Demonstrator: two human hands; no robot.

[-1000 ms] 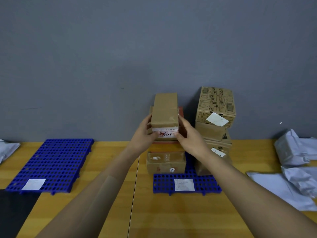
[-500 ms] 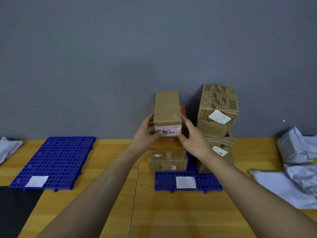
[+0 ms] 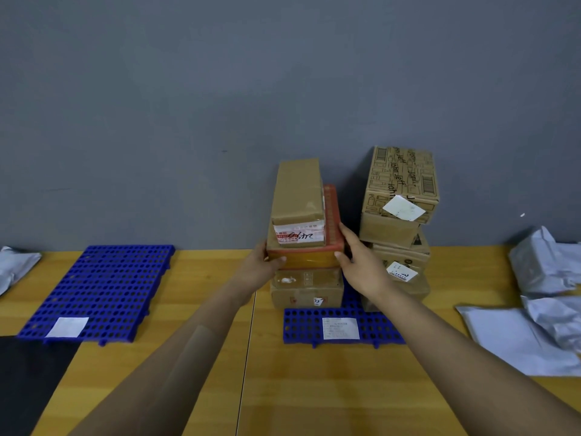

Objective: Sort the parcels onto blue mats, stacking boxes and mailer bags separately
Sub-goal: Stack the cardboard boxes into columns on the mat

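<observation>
Left hand [image 3: 261, 268] dropped from narrow brown cardboard box [image 3: 297, 190] to grip red-rimmed orange box [image 3: 309, 262] below; right hand [image 3: 362, 266] presses it flat-fingered. Both stacked on blue perforated mat [image 3: 303, 325].

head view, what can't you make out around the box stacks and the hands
- Head view: fingers of the left hand lie behind the red-edged box, so its grip is unclear.
- Head view: print on the mat label is too small to read.
- Head view: the left mailer bag is cut off by the frame edge.
</observation>
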